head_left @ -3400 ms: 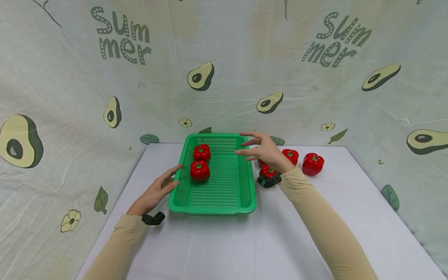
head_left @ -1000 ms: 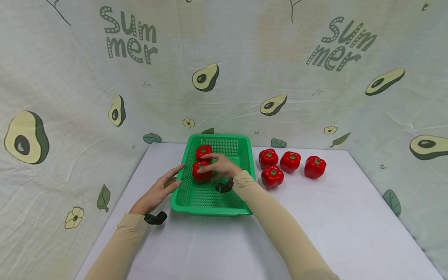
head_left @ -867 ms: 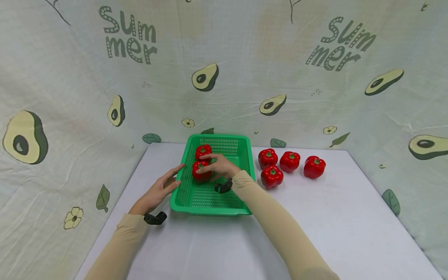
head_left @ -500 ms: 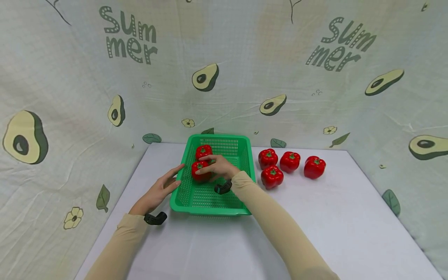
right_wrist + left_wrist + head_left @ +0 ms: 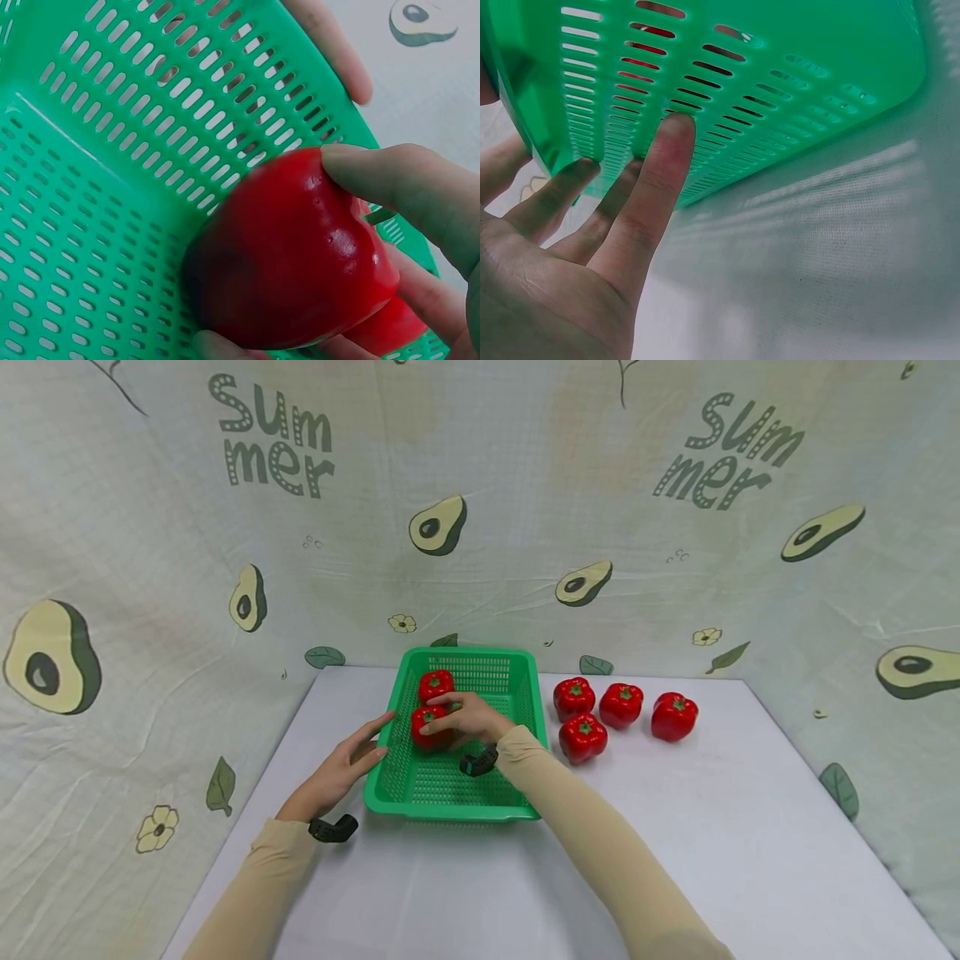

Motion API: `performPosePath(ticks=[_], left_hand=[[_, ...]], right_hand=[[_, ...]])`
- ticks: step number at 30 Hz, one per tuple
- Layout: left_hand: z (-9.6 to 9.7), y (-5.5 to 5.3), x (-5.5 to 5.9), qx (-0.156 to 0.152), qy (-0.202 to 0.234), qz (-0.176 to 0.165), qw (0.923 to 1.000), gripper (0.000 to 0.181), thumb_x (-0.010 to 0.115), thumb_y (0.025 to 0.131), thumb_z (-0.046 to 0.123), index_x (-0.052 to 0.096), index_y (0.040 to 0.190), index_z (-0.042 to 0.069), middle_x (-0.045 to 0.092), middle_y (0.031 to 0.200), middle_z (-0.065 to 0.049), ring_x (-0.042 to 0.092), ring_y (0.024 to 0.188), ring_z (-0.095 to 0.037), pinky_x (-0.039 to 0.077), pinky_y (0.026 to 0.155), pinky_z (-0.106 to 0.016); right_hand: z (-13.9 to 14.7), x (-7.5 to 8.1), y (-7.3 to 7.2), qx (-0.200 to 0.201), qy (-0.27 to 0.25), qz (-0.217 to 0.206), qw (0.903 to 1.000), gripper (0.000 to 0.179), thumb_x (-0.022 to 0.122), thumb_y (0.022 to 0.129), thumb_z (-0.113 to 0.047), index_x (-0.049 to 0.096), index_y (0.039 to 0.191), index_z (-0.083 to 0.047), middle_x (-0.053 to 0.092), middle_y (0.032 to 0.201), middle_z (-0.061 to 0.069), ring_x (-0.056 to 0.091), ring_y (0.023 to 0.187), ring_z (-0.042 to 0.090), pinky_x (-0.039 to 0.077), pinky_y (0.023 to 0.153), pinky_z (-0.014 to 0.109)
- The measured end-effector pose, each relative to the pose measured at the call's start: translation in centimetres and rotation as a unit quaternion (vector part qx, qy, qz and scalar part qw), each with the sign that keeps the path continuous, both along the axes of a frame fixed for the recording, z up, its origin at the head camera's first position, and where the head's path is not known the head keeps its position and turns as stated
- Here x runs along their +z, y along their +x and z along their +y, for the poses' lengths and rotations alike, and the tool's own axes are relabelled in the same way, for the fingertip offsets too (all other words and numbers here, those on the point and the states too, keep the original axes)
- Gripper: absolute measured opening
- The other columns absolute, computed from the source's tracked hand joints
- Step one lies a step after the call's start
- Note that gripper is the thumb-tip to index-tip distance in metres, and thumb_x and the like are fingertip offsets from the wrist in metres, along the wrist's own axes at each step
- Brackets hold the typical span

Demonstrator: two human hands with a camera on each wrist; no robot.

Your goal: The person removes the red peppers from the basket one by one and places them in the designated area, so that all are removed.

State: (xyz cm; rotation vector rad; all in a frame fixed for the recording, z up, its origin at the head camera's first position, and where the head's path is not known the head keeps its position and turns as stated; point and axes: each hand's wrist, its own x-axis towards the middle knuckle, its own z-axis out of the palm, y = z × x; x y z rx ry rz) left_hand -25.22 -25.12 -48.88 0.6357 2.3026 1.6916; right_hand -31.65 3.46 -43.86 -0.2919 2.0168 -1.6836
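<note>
A green plastic basket [image 5: 457, 812] with slotted walls holds two red bell peppers at its left side. My right hand [image 5: 472, 720] reaches into it and grips the nearer bell pepper [image 5: 424, 740]. In the right wrist view the thumb lies on top of this pepper [image 5: 289, 251] and other fingers curl beneath it, close against the slotted wall. The farther bell pepper [image 5: 435, 683] sits just behind. My left hand [image 5: 339, 768] rests along the basket's left side. Its extended fingers touch the outer wall in the left wrist view, holding nothing.
Right of the basket, several more red bell peppers [image 5: 583, 739] stand on the white table [image 5: 720, 827], one [image 5: 673, 718] a little apart. A cloth backdrop [image 5: 495, 485] printed with avocados rises behind and at both sides.
Since the oldest frame, my right hand has moved from above the basket's right edge leftward and down onto the nearer bell pepper. Over the last second, both hands are almost still.
</note>
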Motion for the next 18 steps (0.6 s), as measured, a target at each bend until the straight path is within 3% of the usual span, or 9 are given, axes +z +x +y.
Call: performPosePath(ticks=[18], left_hand=[[0.06,0.19,0.09,-0.007,0.010,-0.006,0.9999,0.065,0.053,0.118,0.023,0.025,0.176,0.021,0.021,0.179,-0.020,0.032,0.158,-0.051,0.031,0.122,-0.072]], right_hand=[[1.01,0.81,0.22,-0.009,0.006,0.025,0.9996,0.063,0.084,0.094,-0.009,0.061,0.152,-0.002,0.066,0.139,0.022,0.073,0.115,0.037,0.060,0.094,0.066]])
